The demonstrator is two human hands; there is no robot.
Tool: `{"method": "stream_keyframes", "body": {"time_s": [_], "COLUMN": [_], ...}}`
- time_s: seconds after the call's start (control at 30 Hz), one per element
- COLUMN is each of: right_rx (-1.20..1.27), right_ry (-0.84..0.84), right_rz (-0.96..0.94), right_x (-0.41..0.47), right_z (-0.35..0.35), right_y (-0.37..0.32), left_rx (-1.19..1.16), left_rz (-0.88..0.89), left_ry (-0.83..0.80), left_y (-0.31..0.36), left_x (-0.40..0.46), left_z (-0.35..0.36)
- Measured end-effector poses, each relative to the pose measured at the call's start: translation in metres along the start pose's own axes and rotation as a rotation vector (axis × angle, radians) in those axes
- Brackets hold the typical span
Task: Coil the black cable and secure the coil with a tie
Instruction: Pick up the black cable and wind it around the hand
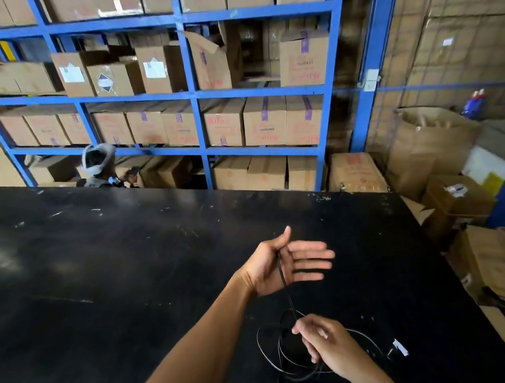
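Observation:
The black cable (283,274) runs across the palm of my left hand (288,264), which is raised above the black table (112,270) with fingers spread and the cable caught at the base of the thumb. From there the cable drops to my right hand (321,339), whose fingers pinch it. Loose loops of the same cable (271,357) lie on the table under and left of my right hand. A small white tag or tie (400,347) lies on the table just right of the loops, at a cable end.
The table's far edge runs from upper left to right; its right edge falls off toward cardboard boxes (459,199) on the floor. Blue shelving (196,93) full of cartons stands behind. A person in a grey cap (98,164) sits beyond the far edge.

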State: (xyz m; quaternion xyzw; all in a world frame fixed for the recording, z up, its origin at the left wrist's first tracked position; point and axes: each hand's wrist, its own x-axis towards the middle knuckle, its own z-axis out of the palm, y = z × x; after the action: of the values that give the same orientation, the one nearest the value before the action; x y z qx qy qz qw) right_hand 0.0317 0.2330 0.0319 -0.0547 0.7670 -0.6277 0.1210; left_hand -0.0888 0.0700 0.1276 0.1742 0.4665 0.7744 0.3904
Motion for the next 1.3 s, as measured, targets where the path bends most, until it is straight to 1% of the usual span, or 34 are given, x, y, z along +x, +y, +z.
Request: {"method": "stream_keyframes", "body": {"time_s": [0.17,0.27,0.33,0.4,0.43,0.47,0.5,0.57,0.6,0.67,0.73,0.83,0.93,1.03,1.13,1.23,1.3], "right_rx": [0.078,0.029,-0.044,-0.072,-0.086,-0.104,-0.123,-0.164,-0.190,-0.208,-0.142,-0.001,0.149,0.265,0.306,0.213,0.070], "right_ry": [0.053,0.058,0.107,0.189,0.220,0.244,0.261,0.269,0.262,0.252,0.234,0.162,0.115,0.057,-0.029,-0.069,-0.048], "right_rz": [0.132,0.159,0.164,0.149,0.129,0.111,0.101,0.097,0.093,0.076,0.064,0.010,-0.042,-0.046,-0.014,0.053,0.123], "right_x": [0.014,0.031,0.043,0.056,0.062,0.069,0.076,0.091,0.097,0.106,0.106,0.095,0.077,0.059,0.051,0.051,0.057], "right_z": [-0.012,-0.020,-0.029,-0.044,-0.054,-0.065,-0.076,-0.093,-0.098,-0.102,-0.097,-0.076,-0.048,-0.021,-0.002,0.003,-0.002], "right_y": [0.013,0.010,0.002,-0.010,-0.020,-0.031,-0.043,-0.070,-0.083,-0.102,-0.112,-0.107,-0.083,-0.054,-0.030,-0.017,-0.014], "left_rx": [-0.137,-0.243,-0.258,-0.133,-0.035,0.070,0.174,0.326,0.345,0.276,0.155,-0.003,-0.208,-0.373,-0.419,-0.386,-0.353], "left_rz": [0.080,0.045,-0.015,-0.154,-0.253,-0.357,-0.451,-0.567,-0.575,-0.510,-0.409,-0.256,-0.079,0.101,0.224,0.230,0.181], "left_ry": [-0.140,-0.294,-0.429,-0.532,-0.552,-0.538,-0.487,-0.301,-0.208,-0.068,0.038,0.130,0.180,0.149,0.046,-0.113,-0.226], "left_y": [0.042,0.062,0.073,0.078,0.076,0.073,0.068,0.055,0.049,0.041,0.041,0.047,0.057,0.067,0.076,0.083,0.086], "left_x": [-0.003,-0.005,-0.009,-0.013,-0.014,-0.015,-0.015,-0.014,-0.014,-0.011,-0.009,-0.004,-0.002,0.000,-0.001,-0.009,-0.017], "left_z": [-0.005,-0.008,-0.010,-0.012,-0.014,-0.017,-0.021,-0.027,-0.031,-0.037,-0.043,-0.049,-0.049,-0.052,-0.048,-0.037,-0.029]}}
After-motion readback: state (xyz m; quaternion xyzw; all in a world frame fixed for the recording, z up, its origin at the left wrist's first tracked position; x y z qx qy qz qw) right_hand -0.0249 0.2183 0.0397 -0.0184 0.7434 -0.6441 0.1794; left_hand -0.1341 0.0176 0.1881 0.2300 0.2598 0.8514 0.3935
